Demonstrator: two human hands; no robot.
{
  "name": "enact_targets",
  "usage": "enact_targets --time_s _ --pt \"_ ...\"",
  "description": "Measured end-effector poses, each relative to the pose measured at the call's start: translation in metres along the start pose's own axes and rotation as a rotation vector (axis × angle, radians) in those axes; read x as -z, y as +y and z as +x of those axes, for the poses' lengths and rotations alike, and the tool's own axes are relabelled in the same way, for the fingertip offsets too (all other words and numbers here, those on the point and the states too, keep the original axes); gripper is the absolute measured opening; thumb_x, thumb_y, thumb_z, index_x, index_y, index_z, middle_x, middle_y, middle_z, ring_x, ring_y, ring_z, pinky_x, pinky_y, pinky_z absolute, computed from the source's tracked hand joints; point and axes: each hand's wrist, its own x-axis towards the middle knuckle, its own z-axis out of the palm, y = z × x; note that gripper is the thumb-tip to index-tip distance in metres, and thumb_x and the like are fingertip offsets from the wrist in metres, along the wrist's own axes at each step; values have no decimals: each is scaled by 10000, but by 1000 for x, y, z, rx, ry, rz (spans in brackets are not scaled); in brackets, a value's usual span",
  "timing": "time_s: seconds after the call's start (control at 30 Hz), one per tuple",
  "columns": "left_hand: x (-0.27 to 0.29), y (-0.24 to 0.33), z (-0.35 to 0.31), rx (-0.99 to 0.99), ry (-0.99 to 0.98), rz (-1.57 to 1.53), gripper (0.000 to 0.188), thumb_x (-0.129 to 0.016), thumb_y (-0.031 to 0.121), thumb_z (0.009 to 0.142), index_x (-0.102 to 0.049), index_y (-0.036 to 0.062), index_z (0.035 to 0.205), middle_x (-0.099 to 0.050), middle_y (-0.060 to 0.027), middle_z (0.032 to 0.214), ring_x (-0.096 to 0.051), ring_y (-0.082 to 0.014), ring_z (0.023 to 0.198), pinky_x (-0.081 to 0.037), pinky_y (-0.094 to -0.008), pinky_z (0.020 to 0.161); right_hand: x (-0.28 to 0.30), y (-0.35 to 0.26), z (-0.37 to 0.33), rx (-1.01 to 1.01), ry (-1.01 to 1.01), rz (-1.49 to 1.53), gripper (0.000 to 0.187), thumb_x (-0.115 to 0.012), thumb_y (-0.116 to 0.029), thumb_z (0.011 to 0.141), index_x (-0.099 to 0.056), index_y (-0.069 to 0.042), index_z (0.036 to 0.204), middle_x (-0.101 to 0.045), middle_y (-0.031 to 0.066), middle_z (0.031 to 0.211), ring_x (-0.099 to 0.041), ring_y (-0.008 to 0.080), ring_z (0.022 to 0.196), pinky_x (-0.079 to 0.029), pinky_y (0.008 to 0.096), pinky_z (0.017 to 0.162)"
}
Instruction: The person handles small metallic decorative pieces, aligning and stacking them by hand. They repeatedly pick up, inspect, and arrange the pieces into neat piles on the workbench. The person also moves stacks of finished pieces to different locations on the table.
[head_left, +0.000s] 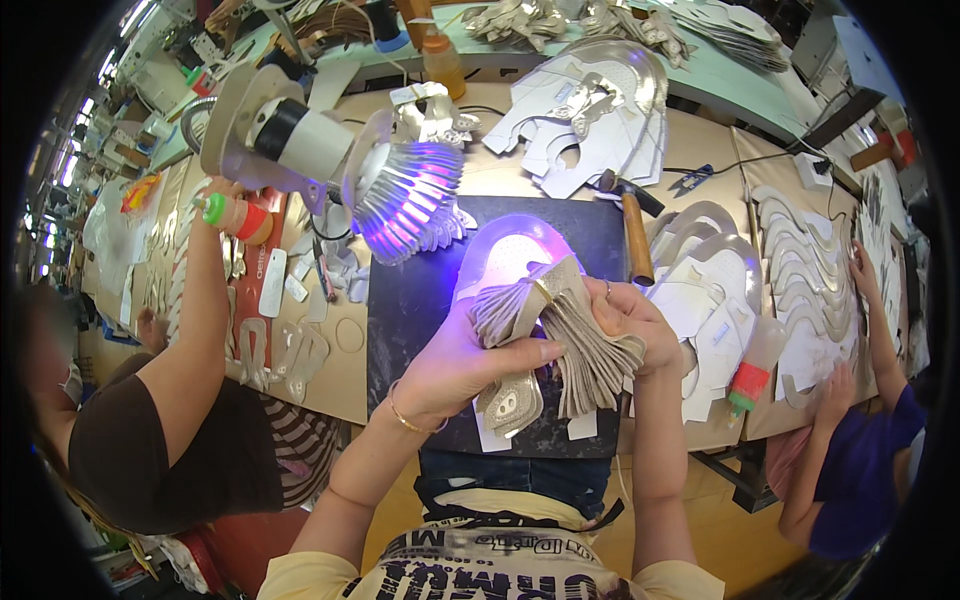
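Observation:
Both my hands grip one bundle of curved, beige-grey flat shoe pieces, fanned out at their lower ends. A narrow band circles the bundle near its top. My left hand is closed round the left part, its thumb laid across the front. On the other side my right hand pinches the bundle, fingers bent behind it. The bundle is held over a dark work mat. Just beyond it a white shoe-shaped piece lies under violet light, partly hidden by the bundle.
A lit finned lamp hangs at my left. A wooden-handled hammer lies right of the mat, near white cut pieces and a red-banded bottle. Co-workers sit on both sides; the left one's arm reaches beside a green-tipped bottle.

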Motion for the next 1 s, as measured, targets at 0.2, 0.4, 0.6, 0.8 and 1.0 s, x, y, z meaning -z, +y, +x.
enact_targets --time_s 0.2,0.4,0.6,0.8,1.0 --pt "-29 2 8 22 -67 0 363 -744 41 804 -601 16 1138 -644 -9 940 -601 -63 807 -504 -223 703 1 -14 -27 101 47 -54 516 -522 -252 991 -412 50 1394 -602 76 1227 -588 103 1061 -468 242 913" --pt "-71 -7 38 77 -214 -13 338 -695 49 838 -593 20 1159 -648 -14 978 -622 -88 886 -521 -252 759 -8 -42 -79 174 278 -140 483 -509 -246 1001 -432 32 1389 -611 59 1201 -586 84 1037 -473 234 899" --pt "-116 -29 69 246 -328 -80 301 -673 65 851 -608 40 1144 -648 -35 1006 -624 -115 915 -521 -272 807 -16 -64 -135 260 507 -397 444 -482 -203 1016 -433 19 1398 -602 27 1187 -550 54 1009 -460 225 881" --pt "-166 -42 89 362 -485 -35 244 -678 110 865 -636 20 1088 -656 -38 968 -617 -103 873 -519 -262 763 -20 -76 -192 351 635 -569 425 -467 -168 1018 -433 23 1396 -595 18 1163 -522 51 1008 -448 223 876" --pt "-222 -43 113 353 -646 174 280 -682 139 874 -628 26 1124 -648 -39 1009 -592 -147 932 -499 -323 828 1 -96 -241 439 725 -574 437 -473 -167 1017 -417 20 1408 -595 23 1158 -521 50 998 -450 217 870"
